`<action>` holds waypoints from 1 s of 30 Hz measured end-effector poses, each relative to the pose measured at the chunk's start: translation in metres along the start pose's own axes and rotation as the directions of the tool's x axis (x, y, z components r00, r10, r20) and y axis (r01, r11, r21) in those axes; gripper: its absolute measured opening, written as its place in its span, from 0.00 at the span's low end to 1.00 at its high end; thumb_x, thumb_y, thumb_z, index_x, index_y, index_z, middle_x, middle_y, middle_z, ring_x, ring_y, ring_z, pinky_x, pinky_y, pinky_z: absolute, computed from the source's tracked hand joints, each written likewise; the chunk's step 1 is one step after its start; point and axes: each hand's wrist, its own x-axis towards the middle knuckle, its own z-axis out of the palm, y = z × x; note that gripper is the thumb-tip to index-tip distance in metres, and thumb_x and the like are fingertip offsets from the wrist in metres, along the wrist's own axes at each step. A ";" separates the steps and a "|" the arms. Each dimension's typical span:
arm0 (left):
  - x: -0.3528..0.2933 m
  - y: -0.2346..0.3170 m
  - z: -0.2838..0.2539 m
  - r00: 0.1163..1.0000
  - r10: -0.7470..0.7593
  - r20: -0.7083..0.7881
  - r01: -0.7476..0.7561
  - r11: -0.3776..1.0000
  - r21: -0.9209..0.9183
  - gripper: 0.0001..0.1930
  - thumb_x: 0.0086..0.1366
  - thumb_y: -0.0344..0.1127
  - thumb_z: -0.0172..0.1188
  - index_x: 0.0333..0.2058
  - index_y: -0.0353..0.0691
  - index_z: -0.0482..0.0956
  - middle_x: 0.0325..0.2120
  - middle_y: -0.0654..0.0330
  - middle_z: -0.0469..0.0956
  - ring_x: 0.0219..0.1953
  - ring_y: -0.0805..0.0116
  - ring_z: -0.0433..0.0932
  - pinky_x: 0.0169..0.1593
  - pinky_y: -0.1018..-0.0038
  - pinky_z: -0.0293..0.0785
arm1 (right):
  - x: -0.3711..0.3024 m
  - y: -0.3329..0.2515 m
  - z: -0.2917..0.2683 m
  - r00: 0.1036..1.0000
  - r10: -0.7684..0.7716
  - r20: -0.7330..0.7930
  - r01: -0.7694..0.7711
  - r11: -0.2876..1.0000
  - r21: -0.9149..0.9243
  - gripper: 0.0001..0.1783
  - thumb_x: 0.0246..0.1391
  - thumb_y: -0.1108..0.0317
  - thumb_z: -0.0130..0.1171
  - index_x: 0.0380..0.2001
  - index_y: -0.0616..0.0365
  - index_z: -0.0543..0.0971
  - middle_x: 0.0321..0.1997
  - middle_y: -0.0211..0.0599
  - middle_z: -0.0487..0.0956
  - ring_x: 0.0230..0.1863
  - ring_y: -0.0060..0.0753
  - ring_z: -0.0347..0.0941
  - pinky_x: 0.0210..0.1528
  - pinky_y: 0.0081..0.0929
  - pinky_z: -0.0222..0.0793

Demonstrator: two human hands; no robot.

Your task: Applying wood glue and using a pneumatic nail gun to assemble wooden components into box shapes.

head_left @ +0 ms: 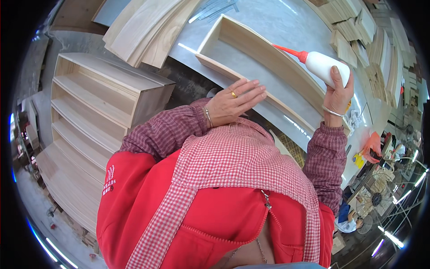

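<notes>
A long, shallow frame of pale wooden boards [255, 47] lies on the grey tabletop in front of me, slanting from upper left to lower right. My right hand [339, 96] is wrapped round a white squeeze bottle [323, 68], thumb along its base. Its tapered red nozzle [291, 51] points left, with the tip at the top edge of the far board. Fingers stretched out and nearly together, my left hand [235, 102] lies at the near board's edge and holds nothing. Part of that board is hidden behind the fingers.
To the left stands a stack of open wooden boxes [94, 96]. A pile of flat boards [150, 31] and thin metal strips [215, 10] lie at the far side. More stacked wood pieces [354, 27], an orange-red bag [372, 145], a fan [376, 197] and another person [347, 222] are on the right.
</notes>
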 end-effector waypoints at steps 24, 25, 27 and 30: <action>0.009 0.027 0.007 0.989 -0.133 -0.070 0.142 0.978 0.149 0.28 0.51 0.21 0.52 0.54 0.42 0.67 0.56 0.61 0.64 0.62 0.61 0.58 0.65 0.61 0.51 | -0.027 0.009 -0.187 0.978 -0.017 -0.209 0.010 0.999 -0.035 0.24 0.47 0.71 0.63 0.48 0.61 0.69 0.45 0.42 0.71 0.44 0.35 0.70 0.46 0.22 0.69; 0.009 0.028 0.007 0.988 -0.136 -0.073 0.146 0.977 0.158 0.28 0.50 0.21 0.52 0.54 0.42 0.67 0.56 0.61 0.64 0.61 0.60 0.58 0.65 0.61 0.50 | -0.029 0.010 -0.196 0.976 -0.026 -0.214 0.016 0.999 -0.047 0.24 0.47 0.71 0.62 0.49 0.62 0.69 0.46 0.43 0.71 0.44 0.35 0.71 0.46 0.22 0.70; 0.010 0.029 0.008 0.989 -0.129 -0.071 0.139 0.977 0.163 0.29 0.50 0.20 0.52 0.54 0.42 0.67 0.56 0.61 0.64 0.61 0.60 0.58 0.65 0.60 0.50 | -0.032 0.010 -0.210 0.972 -0.036 -0.230 0.023 0.998 -0.059 0.24 0.48 0.71 0.61 0.49 0.63 0.68 0.46 0.44 0.71 0.44 0.35 0.71 0.45 0.21 0.70; 0.010 0.031 0.010 0.987 -0.141 -0.080 0.153 0.974 0.168 0.28 0.50 0.19 0.51 0.53 0.41 0.67 0.56 0.60 0.64 0.62 0.59 0.58 0.66 0.60 0.49 | -0.038 0.010 -0.232 0.956 -0.009 -0.293 0.012 1.000 0.007 0.24 0.45 0.72 0.64 0.47 0.61 0.69 0.45 0.42 0.71 0.44 0.34 0.70 0.45 0.23 0.70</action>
